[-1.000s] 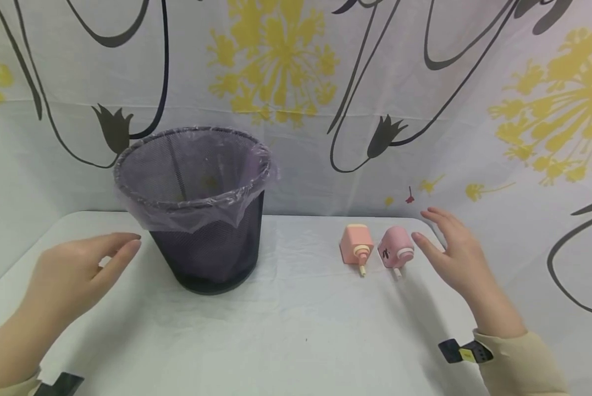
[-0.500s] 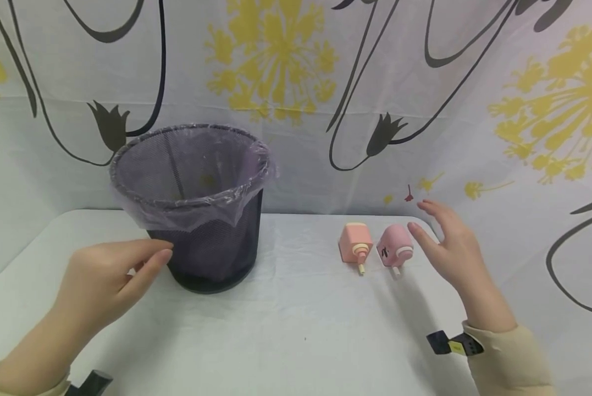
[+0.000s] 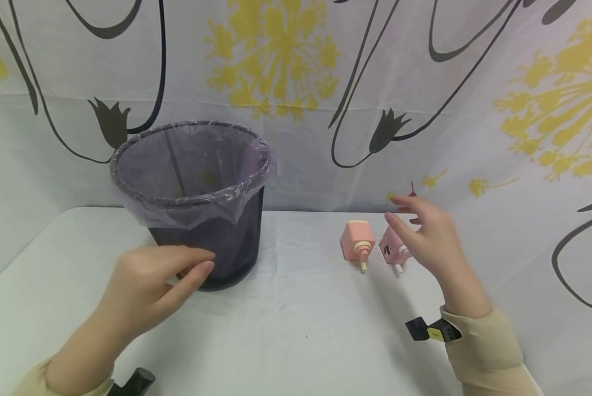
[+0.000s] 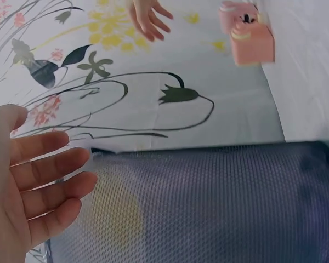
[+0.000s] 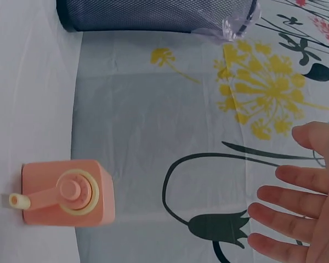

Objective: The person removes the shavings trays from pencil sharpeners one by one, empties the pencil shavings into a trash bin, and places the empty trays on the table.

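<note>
My left hand (image 3: 152, 283) hovers in front of the mesh wastebasket (image 3: 238, 231), holding nothing, with thumb and fingers loosely bent. Its relaxed fingers show beside the mesh wall in the left wrist view. At the table's back right, my right hand (image 3: 426, 236) is raised with fingers spread, partly covering a pink pump bottle (image 3: 387, 248) with a dark marking. Beside that bottle, a peach pump bottle (image 3: 355, 240) with a cream collar and spout stands upright. From the right wrist, this peach bottle (image 5: 105, 197) is seen from above, apart from the fingers.
A clear plastic liner (image 3: 197, 212) folds over the wastebasket's rim. The white-covered table (image 3: 296, 308) ends at the back against a hanging cloth (image 3: 296, 159) printed with yellow flowers and dark stems.
My left hand has moved right, from the wastebasket's left side to in front of it. The right hand has shifted left and now overlaps the pink pump bottle. Both bottles stay put.
</note>
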